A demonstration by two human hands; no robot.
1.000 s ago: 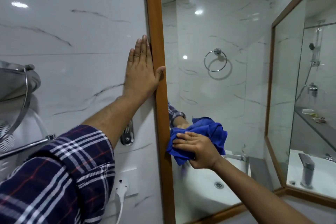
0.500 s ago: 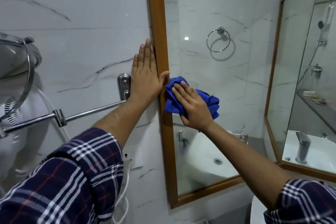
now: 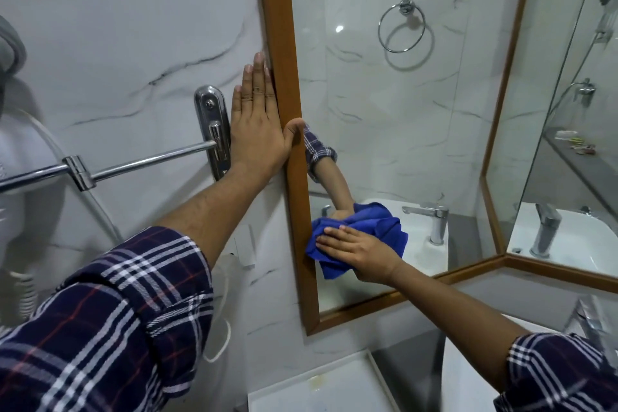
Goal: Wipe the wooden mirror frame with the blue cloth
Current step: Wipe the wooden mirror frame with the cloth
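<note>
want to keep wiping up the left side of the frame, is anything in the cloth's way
Yes: the left hand is flat on the wall with its thumb across the wooden frame, above the blue cloth held by the right hand.

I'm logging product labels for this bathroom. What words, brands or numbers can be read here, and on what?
None can be read.
The frame, cloth, wall bracket and tap show no text.
The small items on the reflected shelf are too blurred to tell.
</note>
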